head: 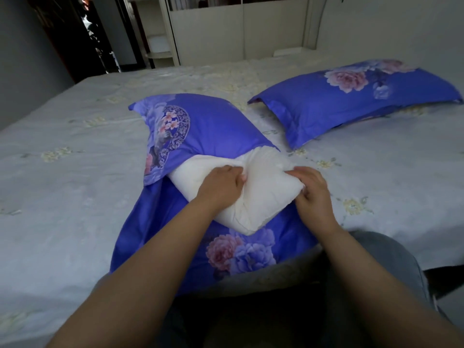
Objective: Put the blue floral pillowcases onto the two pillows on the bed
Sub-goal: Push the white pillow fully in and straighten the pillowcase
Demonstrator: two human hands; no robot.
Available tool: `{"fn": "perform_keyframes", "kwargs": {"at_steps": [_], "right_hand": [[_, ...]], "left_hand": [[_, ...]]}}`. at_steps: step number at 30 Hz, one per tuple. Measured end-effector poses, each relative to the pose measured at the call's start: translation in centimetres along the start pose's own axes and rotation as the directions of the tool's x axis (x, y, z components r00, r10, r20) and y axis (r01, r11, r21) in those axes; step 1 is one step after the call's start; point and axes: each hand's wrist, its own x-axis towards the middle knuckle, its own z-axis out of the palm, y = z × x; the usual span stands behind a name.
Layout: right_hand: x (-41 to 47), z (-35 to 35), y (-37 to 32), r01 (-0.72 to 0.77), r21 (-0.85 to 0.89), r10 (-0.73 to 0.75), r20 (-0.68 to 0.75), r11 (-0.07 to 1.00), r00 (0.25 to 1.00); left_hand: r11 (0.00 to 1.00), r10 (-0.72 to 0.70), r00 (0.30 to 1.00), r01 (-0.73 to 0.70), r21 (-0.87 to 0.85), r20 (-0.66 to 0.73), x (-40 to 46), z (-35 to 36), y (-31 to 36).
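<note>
From my remote view, the bed [75, 151] fills most of the scene, covered by a pale grey sheet [376, 172] printed with small cream flowers. Behind the bed's far edge stands a cream-white wardrobe [238, 28] with panelled doors. Left of the wardrobe I note curved open shelves [157, 33] in the same finish. Further left of the bed's far corner is a dark doorway [82, 38], beside a grey wall [22, 54]. Light is dim and even, source not visible.
</note>
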Motion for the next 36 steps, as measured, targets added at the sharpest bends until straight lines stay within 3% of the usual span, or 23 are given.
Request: {"fn": "perform_keyframes", "kwargs": {"at_steps": [3, 6, 8, 10, 12, 13, 18, 20, 22, 24, 26, 28, 31, 33, 36], "right_hand": [[4.9, 1.3, -1.7, 0.229, 0.027, -0.229, 0.235, 0.973, 0.945], [9.4, 4.3, -4.0, 0.43, -0.018, -0.359, 0.519, 0.903, 0.776], [11.0, 6.2, -5.3, 0.467, -0.04, -0.325, 0.666, 0.883, 0.672], [12.1, 8.6, -6.4, 0.429, -0.063, -0.229, 0.771, 0.901, 0.595], [12.5, 10.6, -7.0, 0.417, -0.107, -0.152, 0.827, 0.902, 0.541], [12.7, 11.8, -7.2, 0.432, -0.128, -0.133, 0.841, 0.893, 0.525], [14.7, 14.2, -8.2, 0.422, -0.278, 0.045, 0.874, 0.863, 0.485], [15.3, 14.3, -8.2, 0.339, -0.316, 0.151, 0.888, 0.886, 0.435], [15.7, 14.5, -8.1, 0.277, -0.341, 0.217, 0.892, 0.898, 0.397], [16.0, 14.8, -8.0, 0.221, -0.339, 0.237, 0.891, 0.914, 0.388], [16.2, 15.0, -7.9, 0.191, -0.326, 0.235, 0.893, 0.926, 0.384], [16.4, 15.2, -7.4, 0.145, -0.305, 0.228, 0.891, 0.941, 0.393], [16.1, 15.6, -5.9, 0.081, -0.277, 0.213, 0.868, 0.958, 0.448], [15.5, 15.7, -4.7, 0.01, -0.242, 0.199, 0.818, 0.97, 0.54], [14.6, 15.1, -3.5, -0.212, -0.08, 0.199, 0.747, 0.974, 0.634]], "left_hand": [[0.991, 0.054, 0.998, -0.052, -0.123, 0.013, -1.2, 0.9, -1.9], [0.947, 0.069, 0.998, -0.066, -0.313, 0.001, -1.9, 0.9, -3.1], [0.884, 0.044, 0.999, -0.047, -0.465, -0.018, -2.4, 1.0, -3.3], [0.764, -0.072, 0.997, 0.046, -0.643, -0.014, -3.1, 0.9, -4.0], [0.619, -0.204, 0.979, 0.152, -0.77, 0.03, -3.6, 0.6, -4.3], [0.613, -0.23, 0.973, 0.172, -0.771, 0.034, -3.9, 0.5, -4.8], [0.905, -0.223, 0.966, 0.154, -0.397, -0.132, -5.7, -0.5, -6.1], [0.994, -0.095, 0.948, 0.072, -0.088, -0.304, -6.7, -1.2, -5.9], [0.975, 0.103, 0.928, -0.023, 0.219, -0.359, -6.8, -2.4, -6.3], [0.966, 0.191, 0.977, -0.17, 0.195, -0.097, -6.9, -3.6, -6.8], [0.963, 0.165, 0.969, -0.198, 0.182, 0.181, -6.8, -3.9, -7.6], [0.912, 0.201, 0.964, -0.249, 0.326, 0.176, -6.3, -3.1, -8.4], [0.841, 0.347, 0.937, -0.322, 0.435, 0.023, -5.3, -1.2, -9.1], [0.855, 0.431, 0.898, -0.375, 0.358, -0.087, -4.2, -0.3, -9.7], [0.9, 0.405, 0.905, -0.37, 0.229, -0.128, -2.8, -0.7, -9.6]]}}
